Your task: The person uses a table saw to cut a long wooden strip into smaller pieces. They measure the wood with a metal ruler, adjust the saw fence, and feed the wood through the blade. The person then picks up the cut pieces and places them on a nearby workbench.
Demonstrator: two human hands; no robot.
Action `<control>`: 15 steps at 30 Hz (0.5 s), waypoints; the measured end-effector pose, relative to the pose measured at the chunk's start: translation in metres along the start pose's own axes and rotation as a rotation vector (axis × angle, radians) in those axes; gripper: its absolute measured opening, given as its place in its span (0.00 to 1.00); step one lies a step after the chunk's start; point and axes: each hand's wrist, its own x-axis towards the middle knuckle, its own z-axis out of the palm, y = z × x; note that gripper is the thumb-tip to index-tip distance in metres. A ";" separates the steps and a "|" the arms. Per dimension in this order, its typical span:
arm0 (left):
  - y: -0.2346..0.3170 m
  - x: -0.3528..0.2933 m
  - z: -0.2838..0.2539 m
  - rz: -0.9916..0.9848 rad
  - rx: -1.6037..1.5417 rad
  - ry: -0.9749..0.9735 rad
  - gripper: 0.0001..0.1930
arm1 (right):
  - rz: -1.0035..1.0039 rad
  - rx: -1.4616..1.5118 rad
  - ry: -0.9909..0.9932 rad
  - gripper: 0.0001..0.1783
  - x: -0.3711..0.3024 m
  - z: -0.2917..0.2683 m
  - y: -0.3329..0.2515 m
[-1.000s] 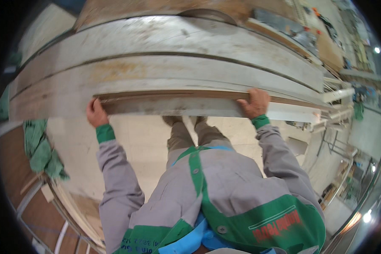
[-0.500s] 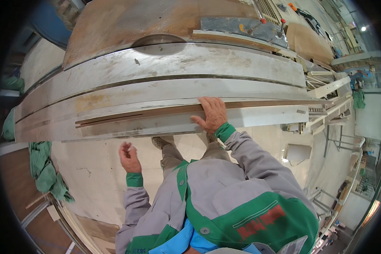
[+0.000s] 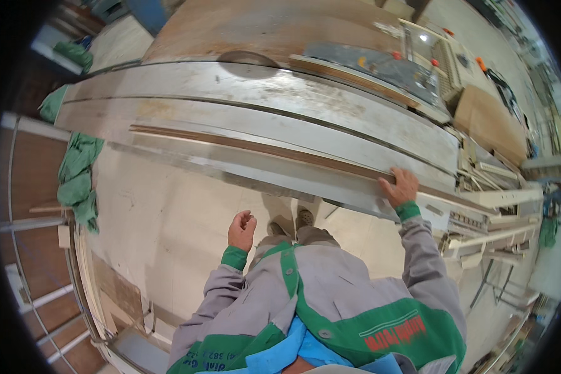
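A long, narrow brown wooden strip [image 3: 262,148] lies along the near side of a grey-white work surface [image 3: 230,112]. It slants down toward the right and has a lengthwise split or seam near its left end. On its right part rests my right hand [image 3: 402,187], fingers over the strip and thumb apart on the near side. My left hand [image 3: 242,230] hangs in front of the near edge, above the floor. Its fingers are loosely bent, touch nothing, and no held thing shows. Under the strip lies a pale board [image 3: 293,179].
A brown panel [image 3: 243,31] with a dark oval mark lies beyond the surface. Behind it at right are a dark grey plate [image 3: 368,65] and red-knobbed clamps [image 3: 434,63]. Offcuts [image 3: 480,199] pile at the right end. Green cloth [image 3: 78,177] hangs at left.
My right hand has slid rightward along the strip. My left hand has shifted to the right in view, still off the surface. The view has turned, so the strip now slants down rightward.
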 end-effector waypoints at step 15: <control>0.057 -0.072 0.091 0.261 0.190 -0.111 0.16 | 0.446 0.203 0.368 0.46 0.170 0.002 0.107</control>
